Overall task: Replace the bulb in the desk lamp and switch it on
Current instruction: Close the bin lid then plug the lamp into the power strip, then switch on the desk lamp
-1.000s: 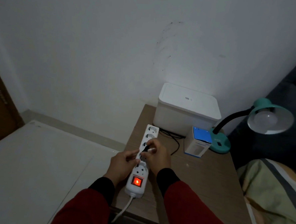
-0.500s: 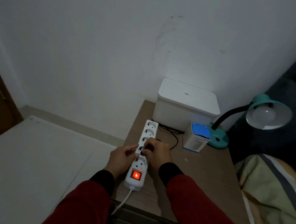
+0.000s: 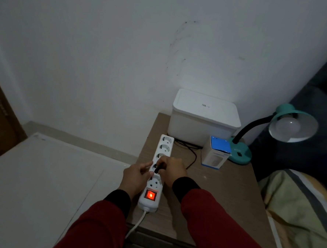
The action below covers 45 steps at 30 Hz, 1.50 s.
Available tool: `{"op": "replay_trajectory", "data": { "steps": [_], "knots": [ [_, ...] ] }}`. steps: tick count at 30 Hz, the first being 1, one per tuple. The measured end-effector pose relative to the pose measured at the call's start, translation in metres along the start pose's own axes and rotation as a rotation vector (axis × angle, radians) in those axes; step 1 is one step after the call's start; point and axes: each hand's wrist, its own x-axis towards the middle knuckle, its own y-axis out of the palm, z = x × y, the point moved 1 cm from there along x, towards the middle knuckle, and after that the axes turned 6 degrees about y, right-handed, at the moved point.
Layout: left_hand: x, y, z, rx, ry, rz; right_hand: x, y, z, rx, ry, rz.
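Fingertips of the right hand [image 3: 173, 170] pinch a small black plug [image 3: 157, 168] and hold it at the fourth socket of the white power strip [image 3: 157, 168], the one just above the socket nearest the glowing red switch [image 3: 150, 195]. Whether the pins are fully seated I cannot tell; the plug looks slightly tilted. The left hand [image 3: 135, 177] rests against the strip's left edge, thumb and forefinger loosely curled against its side, bracing it on the wooden bedside table [image 3: 221, 194].

To do this well, I'd say the plug should go in square to the socket face, pushed straight down while the left hand keeps the strip from sliding. The strip is live, so fingers belong on the plug body, well clear of the pins.

Both wrists come in low from red sleeves with dark cuffs, forearms converging over the table's near edge, palms turned toward each other.

From the plug a black cord [image 3: 192, 154] runs back toward the teal desk lamp [image 3: 239, 153] at the table's far right corner, beside a small bulb box [image 3: 216, 155]. A bulb [image 3: 289, 126] sits in the shade, unlit.
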Motion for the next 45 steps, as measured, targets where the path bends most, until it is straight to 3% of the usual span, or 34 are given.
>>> {"op": "replay_trajectory", "data": {
  "steps": [6, 13, 26, 36, 39, 45],
  "knots": [
    [0.0, -0.007, -0.02, 0.371, -0.021, 0.108, -0.008, -0.037, -0.014, -0.027, 0.041, 0.192],
    [0.004, -0.02, -0.055, 0.711, 0.0, 0.159, -0.025, -0.081, -0.036, -0.527, 0.15, 0.277],
    [0.009, 0.049, -0.17, 0.901, 0.208, 0.145, -0.043, -0.172, -0.109, -0.571, 0.258, 0.077],
    [0.033, 0.194, -0.223, 0.828, 0.388, 0.238, -0.026, -0.197, -0.224, -0.194, 0.407, -0.07],
    [0.043, 0.231, -0.205, 0.72, 0.38, 0.289, -0.01, -0.173, -0.254, -0.05, 0.419, -0.121],
    [0.066, 0.281, -0.133, 0.757, 0.446, 0.353, 0.024, -0.118, -0.295, 0.132, 0.351, -0.2]
  ]
}}
